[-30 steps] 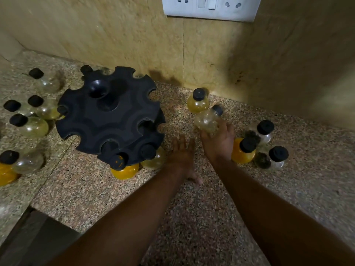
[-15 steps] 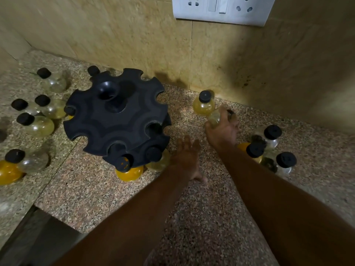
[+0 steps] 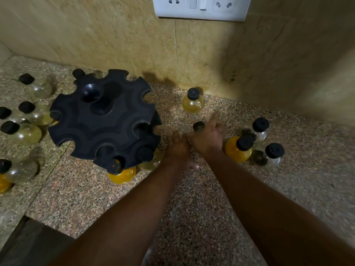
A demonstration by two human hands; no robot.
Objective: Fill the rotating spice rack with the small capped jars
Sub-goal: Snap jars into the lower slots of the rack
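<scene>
The black rotating spice rack [image 3: 103,120] stands left of centre on the granite counter. Two capped jars sit in its front lower slots: an orange one [image 3: 121,172] and a pale one [image 3: 150,161]. My right hand [image 3: 210,138] is closed around a small jar; only its black cap [image 3: 198,126] shows at the hand's left side, the body is hidden. My left hand [image 3: 178,147] lies flat with fingers apart, just right of the rack and touching my right hand. A yellow jar [image 3: 192,102] stands behind, near the wall.
Three capped jars cluster at the right: an orange one [image 3: 238,151] and two clear ones [image 3: 260,128] [image 3: 274,153]. Several pale and orange jars [image 3: 25,132] stand left of the rack. A socket panel [image 3: 201,6] is on the tiled wall. The counter edge [image 3: 28,215] drops off at lower left.
My right hand has carried the jar down and left, from beside the yellow jar to next to my left hand. The left hand has stayed flat on the counter.
</scene>
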